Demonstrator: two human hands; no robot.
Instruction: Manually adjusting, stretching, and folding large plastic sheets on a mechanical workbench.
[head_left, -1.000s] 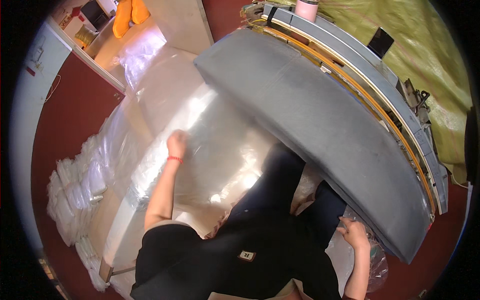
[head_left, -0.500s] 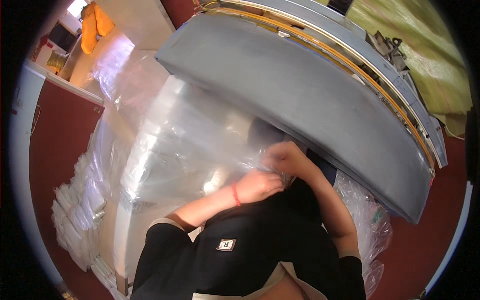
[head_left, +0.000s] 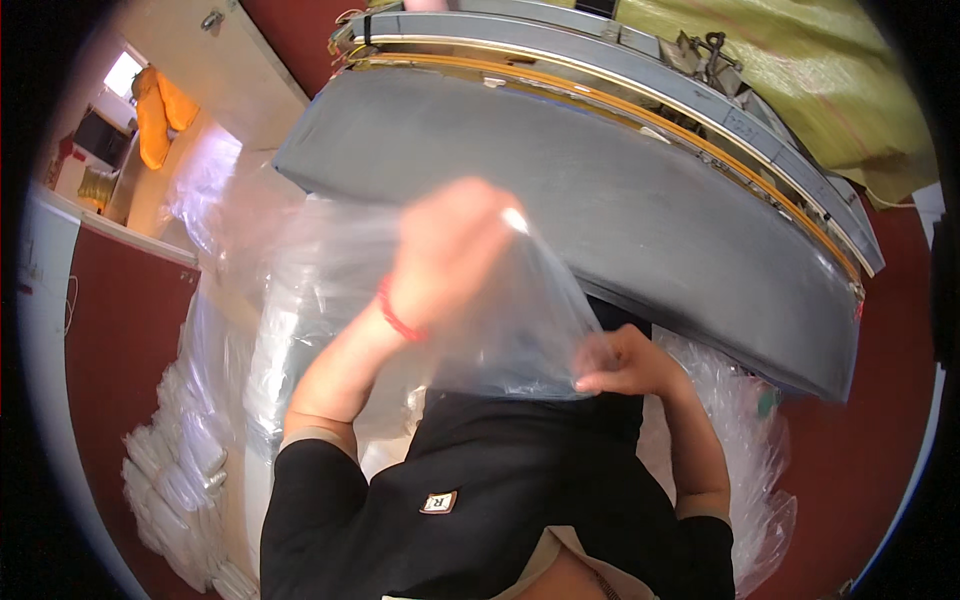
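Observation:
A sheet of clear plastic film [head_left: 500,330] is stretched between my two hands in front of my body. My left hand [head_left: 455,245], with a red bracelet at the wrist, is lifted over the near edge of a long grey padded surface [head_left: 560,190]. It is closed on the film's upper part, though motion blurs its fingers. Lower and to the right, my right hand [head_left: 638,362] pinches the film's edge between thumb and fingers, close to my waist. The film spreads leftward from my left hand over more plastic.
Behind the grey surface runs a metal frame with an orange strip [head_left: 590,90]. Bunched clear plastic [head_left: 175,480] hangs at the left, and more lies at the right [head_left: 745,470]. A yellow-green woven sheet [head_left: 820,80] covers the far right. An open door [head_left: 230,60] stands far left.
My left hand has risen up and away from my waist, drawing the film taut. My right hand has shifted slightly right and down, still pinching the film.

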